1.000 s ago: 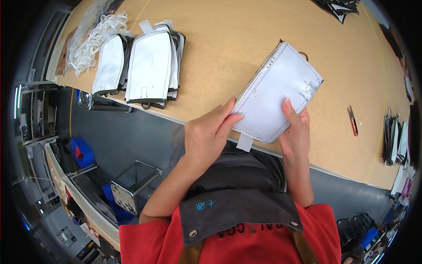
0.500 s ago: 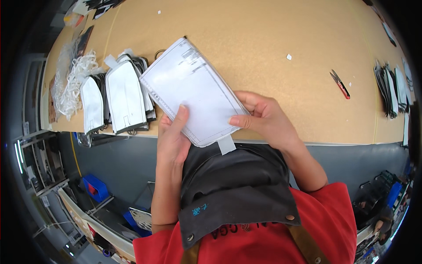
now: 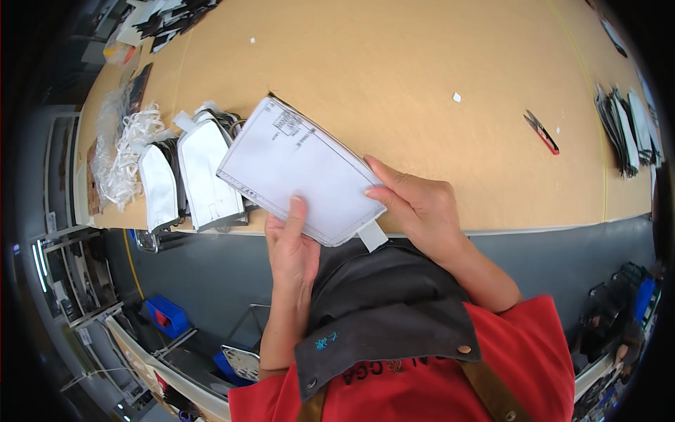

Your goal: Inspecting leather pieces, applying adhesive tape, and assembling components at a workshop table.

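Note:
A thick white rectangular panel (image 3: 295, 169), printed with outlines and small marks, is held tilted over the table's near edge. A dark edge shows along its far side, and a pale tab (image 3: 372, 234) sticks out at its near right corner. My left hand (image 3: 290, 247) grips the lower edge, thumb lying on top and fingers hidden underneath. At the right end, my right hand (image 3: 416, 204) pinches the panel between thumb and fingers. Just left of it lie two stacks of white shaped pieces with dark layers, a narrow stack (image 3: 159, 184) and a wider stack (image 3: 205, 169).
Red-handled thread snips (image 3: 541, 132) lie on the tan table (image 3: 422, 49) at the right. Farther right is a row of dark and white pieces (image 3: 622, 130). White cords (image 3: 130, 155) and clear plastic sit far left. A blue bin (image 3: 167, 316) stands below.
The panel has tipped and turned slightly, so its printed marks now show more clearly. Both hands still hold it; my right hand has shifted its grip along the right end. The view has moved a little.

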`<state>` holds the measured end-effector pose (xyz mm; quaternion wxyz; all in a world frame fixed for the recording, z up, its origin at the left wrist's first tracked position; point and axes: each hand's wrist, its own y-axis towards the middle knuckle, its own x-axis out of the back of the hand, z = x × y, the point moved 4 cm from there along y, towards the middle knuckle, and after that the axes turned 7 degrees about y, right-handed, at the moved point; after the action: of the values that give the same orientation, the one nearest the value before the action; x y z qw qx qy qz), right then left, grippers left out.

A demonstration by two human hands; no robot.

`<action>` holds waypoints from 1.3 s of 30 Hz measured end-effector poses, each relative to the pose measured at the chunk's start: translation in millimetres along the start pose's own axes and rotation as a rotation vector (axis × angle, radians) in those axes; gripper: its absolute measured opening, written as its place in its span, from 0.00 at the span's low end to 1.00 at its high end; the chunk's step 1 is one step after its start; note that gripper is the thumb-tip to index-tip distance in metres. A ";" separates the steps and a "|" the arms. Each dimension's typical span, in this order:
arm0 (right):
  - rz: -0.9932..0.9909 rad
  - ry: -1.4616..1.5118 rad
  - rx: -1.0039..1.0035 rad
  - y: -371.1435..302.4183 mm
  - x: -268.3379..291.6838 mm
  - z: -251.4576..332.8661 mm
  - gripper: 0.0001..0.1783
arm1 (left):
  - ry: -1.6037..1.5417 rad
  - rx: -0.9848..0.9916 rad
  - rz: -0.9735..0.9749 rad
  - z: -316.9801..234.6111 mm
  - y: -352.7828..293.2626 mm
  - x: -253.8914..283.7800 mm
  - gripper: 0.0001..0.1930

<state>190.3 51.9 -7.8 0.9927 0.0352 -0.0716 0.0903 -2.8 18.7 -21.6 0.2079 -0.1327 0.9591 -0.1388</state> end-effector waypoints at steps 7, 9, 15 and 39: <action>0.133 0.297 -0.010 22.5 2.2 5.9 0.36 | 0.013 0.051 0.131 -4.0 -9.9 -3.9 0.18; 0.167 0.340 -0.044 28.7 -3.1 12.4 0.34 | 0.010 0.063 0.138 3.1 -15.7 -8.6 0.17; 0.182 0.603 -0.212 9.8 -5.7 18.5 0.23 | 0.184 -0.173 0.194 -11.7 -22.3 -10.2 0.21; -0.156 1.297 -0.078 1.2 17.8 32.5 0.25 | 0.133 -0.339 0.159 -53.1 -15.8 -7.6 0.40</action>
<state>203.0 53.4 27.0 0.8387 -0.0572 0.5413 0.0182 -16.1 17.6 32.7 0.1290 -0.0802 0.9879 0.0330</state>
